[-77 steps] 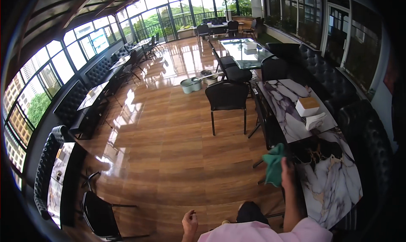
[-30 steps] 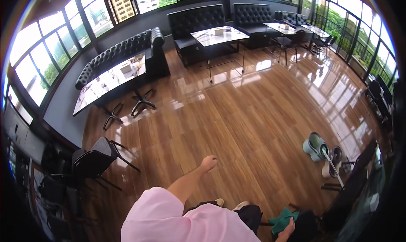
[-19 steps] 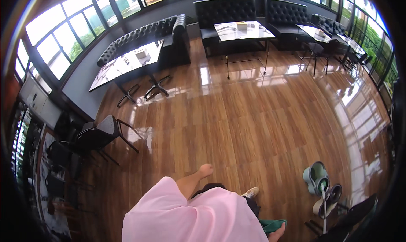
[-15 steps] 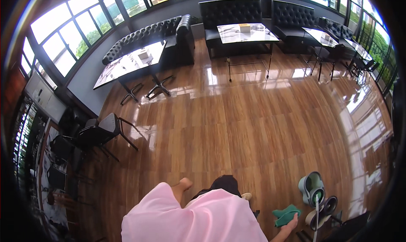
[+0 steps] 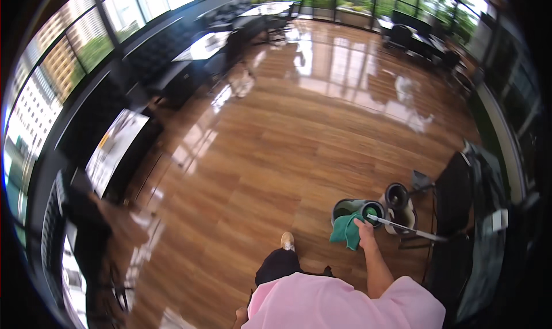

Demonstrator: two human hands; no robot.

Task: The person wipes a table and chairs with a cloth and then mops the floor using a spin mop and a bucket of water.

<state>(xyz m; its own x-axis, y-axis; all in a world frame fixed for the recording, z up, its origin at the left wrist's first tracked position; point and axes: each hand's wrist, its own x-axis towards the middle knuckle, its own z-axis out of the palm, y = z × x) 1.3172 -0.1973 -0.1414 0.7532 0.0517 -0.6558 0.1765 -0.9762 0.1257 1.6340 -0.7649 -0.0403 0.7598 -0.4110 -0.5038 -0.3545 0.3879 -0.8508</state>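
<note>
My right hand [image 5: 364, 231] is closed on a green cloth [image 5: 345, 230], which hangs in front of a mop bucket [image 5: 342, 207]. Inside the bucket's round wringer basket [image 5: 374, 210] something green shows, and a pale mop handle [image 5: 409, 230] slants from it to the right. The cloth hides part of the bucket's near side. Only a small piece of my left hand [image 5: 240, 315] shows beside my pink shirt, low in the picture; its fingers cannot be made out.
A second bucket [image 5: 407, 217] stands just right of the first, near a grey dustpan [image 5: 421, 180]. Dark chairs [image 5: 453, 194] line the right side. Marble-top tables [image 5: 118, 145] and black tufted sofas [image 5: 152, 56] run along the left windows. The glossy wood-look floor [image 5: 247, 174] reflects the windows.
My view has swung right, toward the buckets. My right hand has carried the green cloth from beside the bucket up to its near side. My left hand has dropped back toward the lower edge.
</note>
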